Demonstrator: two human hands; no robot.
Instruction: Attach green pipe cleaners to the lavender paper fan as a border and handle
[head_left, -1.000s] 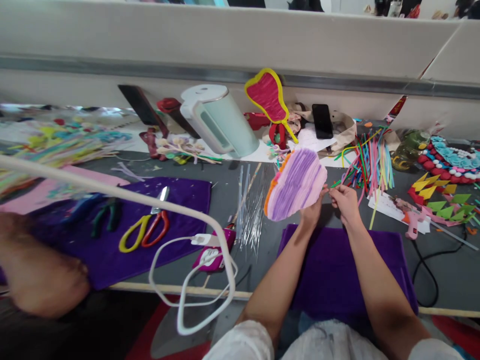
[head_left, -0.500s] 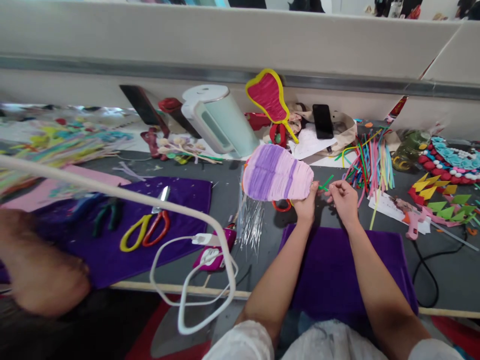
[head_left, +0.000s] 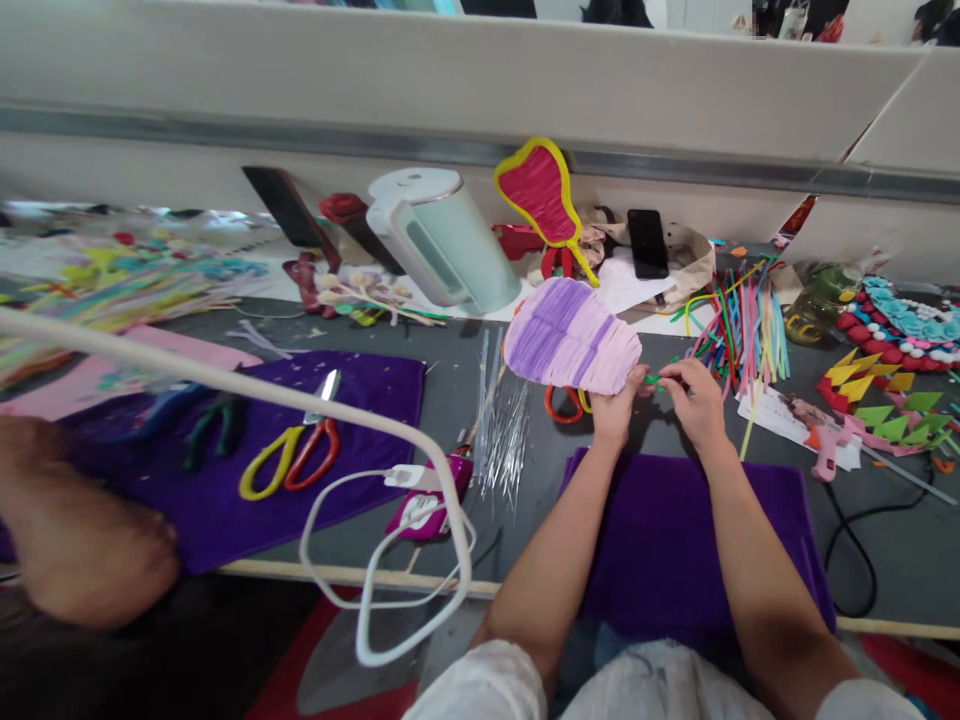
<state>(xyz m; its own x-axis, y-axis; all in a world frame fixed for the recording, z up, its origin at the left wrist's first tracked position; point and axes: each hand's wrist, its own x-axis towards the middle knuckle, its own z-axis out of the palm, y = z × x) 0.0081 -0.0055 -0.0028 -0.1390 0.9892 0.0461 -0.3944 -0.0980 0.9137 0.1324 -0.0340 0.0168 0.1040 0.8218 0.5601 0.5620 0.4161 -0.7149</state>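
Observation:
My left hand [head_left: 616, 408] is closed on the narrow end of a flat fan shape [head_left: 570, 338] striped in pink and purple, which looks wound with fuzzy pipe cleaner. Just right of it, a short green pipe cleaner [head_left: 652, 380] shows between my two hands. My right hand [head_left: 694, 400] pinches the green piece at its fingertips. Both hands are above the grey table, beyond a folded purple cloth [head_left: 690, 540]. Under the fan lie red-and-yellow-handled scissors [head_left: 564, 403], partly hidden.
A pale green kettle [head_left: 450, 240], a yellow-edged red fan [head_left: 536, 190] and a phone [head_left: 647, 243] stand or lie behind. Pipe cleaners [head_left: 750, 320] and a pink glue gun [head_left: 829, 440] are right. White cable [head_left: 360, 410] crosses the left, near another person's arm [head_left: 82, 520].
The striped fan has shifted slightly right and tilted. The green pipe cleaner, which stuck up between my hands, now appears bent down and more bunched. My right hand has moved slightly right.

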